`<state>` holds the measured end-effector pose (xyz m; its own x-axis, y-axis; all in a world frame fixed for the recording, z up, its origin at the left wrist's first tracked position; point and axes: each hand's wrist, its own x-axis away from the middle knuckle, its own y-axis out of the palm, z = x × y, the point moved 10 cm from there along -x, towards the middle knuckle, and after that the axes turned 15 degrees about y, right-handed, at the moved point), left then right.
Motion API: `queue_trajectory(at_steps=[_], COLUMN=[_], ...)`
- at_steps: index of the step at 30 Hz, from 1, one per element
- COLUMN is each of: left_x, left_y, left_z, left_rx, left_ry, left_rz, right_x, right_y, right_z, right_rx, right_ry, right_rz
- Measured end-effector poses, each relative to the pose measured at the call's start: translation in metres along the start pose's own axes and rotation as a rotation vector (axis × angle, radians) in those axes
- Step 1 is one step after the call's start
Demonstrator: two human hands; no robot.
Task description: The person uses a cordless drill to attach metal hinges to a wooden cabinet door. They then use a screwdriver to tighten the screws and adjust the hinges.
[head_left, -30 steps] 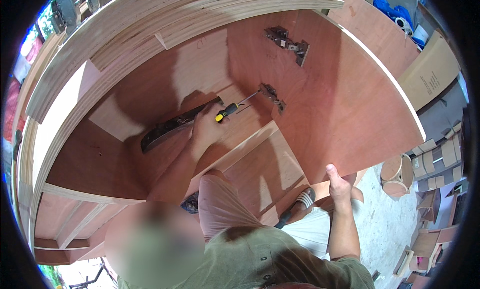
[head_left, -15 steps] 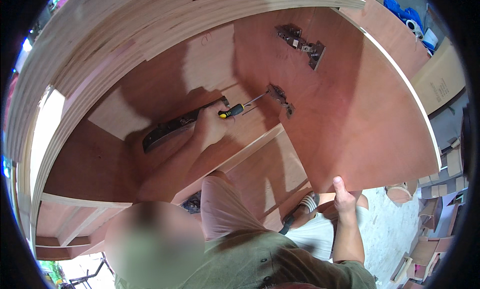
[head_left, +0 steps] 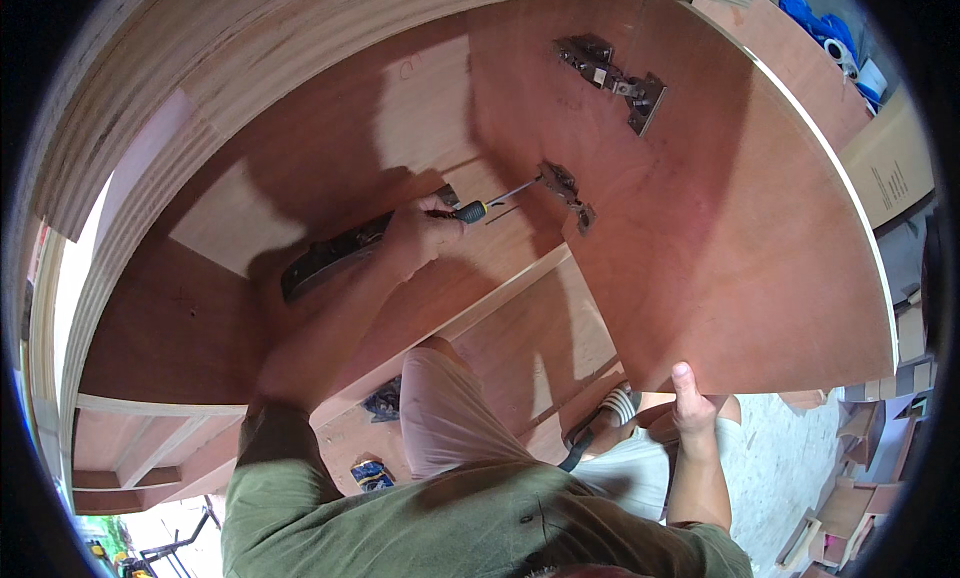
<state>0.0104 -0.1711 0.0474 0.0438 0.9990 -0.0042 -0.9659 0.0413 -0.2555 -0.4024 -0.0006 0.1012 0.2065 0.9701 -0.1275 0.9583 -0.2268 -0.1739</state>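
Observation:
My left hand (head_left: pixel 425 226) is closed around the black and yellow handle of a screwdriver (head_left: pixel 470 213). The shaft reaches right to a dark metal hinge (head_left: pixel 563 191) at the inner corner of a reddish-brown wooden cabinet. Whether the tip sits in a screw is too small to tell. A second hinge (head_left: pixel 612 81) joins the door panel (head_left: pixel 750 248) higher up. My right hand (head_left: pixel 692 406) grips this door's lower edge, thumb on the inner face and fingers hidden behind. Beside my left hand, partly covered by it, lies a long dark curved piece (head_left: pixel 335 258).
Thick layered plywood edges (head_left: pixel 190 88) arch over the far left. Below the cabinet lip, a small dark blue packet (head_left: pixel 371 475) lies near my leg. A cardboard box (head_left: pixel 893 168) and wood offcuts (head_left: pixel 850 513) are at the right. Open shelf compartments (head_left: pixel 150 448) show at the lower left.
My left hand has turned around the screwdriver handle, hiding its yellow end. The tool still points at the lower hinge. My right hand keeps its grip on the door, and the view has shifted slightly.

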Motion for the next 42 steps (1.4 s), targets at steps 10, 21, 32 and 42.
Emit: queue_trajectory(at_steps=[10,21,32,42], left_x=[0.002,0.012,0.015,0.011], left_y=[0.006,0.012,0.018,0.018], left_z=[-0.001,-0.018,-0.025,-0.025], left_rx=[0.233,0.404,0.475,0.435], left_ry=[-0.099,-0.356,-0.421,-0.292], left_rz=[-0.064,-0.073,-0.142,-0.137], right_x=[0.000,-0.002,-0.002,-0.004], right_y=[0.002,0.004,0.005,0.001], right_z=[-0.002,-0.007,-0.007,-0.011], right_rx=[-0.023,-0.020,-0.030,-0.051], right_ry=[-0.038,-0.073,-0.040,-0.018], right_rz=[-0.019,-0.047,-0.049,0.020])
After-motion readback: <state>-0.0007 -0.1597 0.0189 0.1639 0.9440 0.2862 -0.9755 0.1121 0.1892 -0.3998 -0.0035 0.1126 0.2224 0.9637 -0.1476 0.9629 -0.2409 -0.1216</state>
